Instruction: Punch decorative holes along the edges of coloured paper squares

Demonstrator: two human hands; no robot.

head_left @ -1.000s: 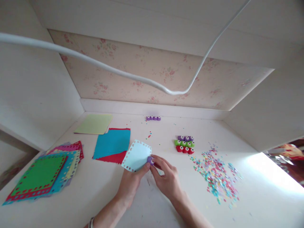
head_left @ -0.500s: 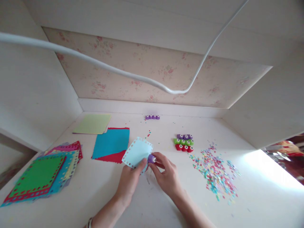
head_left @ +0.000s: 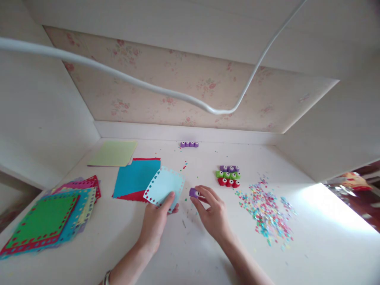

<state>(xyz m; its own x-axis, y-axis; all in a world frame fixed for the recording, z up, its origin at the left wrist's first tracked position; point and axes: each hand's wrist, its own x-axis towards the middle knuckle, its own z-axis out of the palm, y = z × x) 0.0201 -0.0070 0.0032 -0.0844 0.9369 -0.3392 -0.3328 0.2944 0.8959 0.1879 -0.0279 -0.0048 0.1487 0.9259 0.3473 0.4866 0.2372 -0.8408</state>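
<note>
My left hand (head_left: 160, 215) pinches a light blue sheet of paper (head_left: 165, 185) by its near right corner, thumb on top. Small shapes are punched out along several of the sheet's edges. Between thumb and fingers of my right hand (head_left: 212, 208) is a purple craft punch (head_left: 194, 192), held just right of the paper and apart from it. Partly beneath the light blue sheet lie blue paper (head_left: 138, 176) and red paper (head_left: 136, 195) on the white table.
Punched coloured sheets (head_left: 41, 221) are stacked at left, with pale green paper (head_left: 113, 153) behind. Purple, green and red punches (head_left: 228, 175) stand in rows at right, near scattered confetti (head_left: 268, 209). More purple punches (head_left: 189, 144) line the back; a white cable (head_left: 166, 93) hangs across the view.
The punch has come off the paper's edge, leaving a gap between them. My left hand has moved a little left with the sheet, which has turned slightly.
</note>
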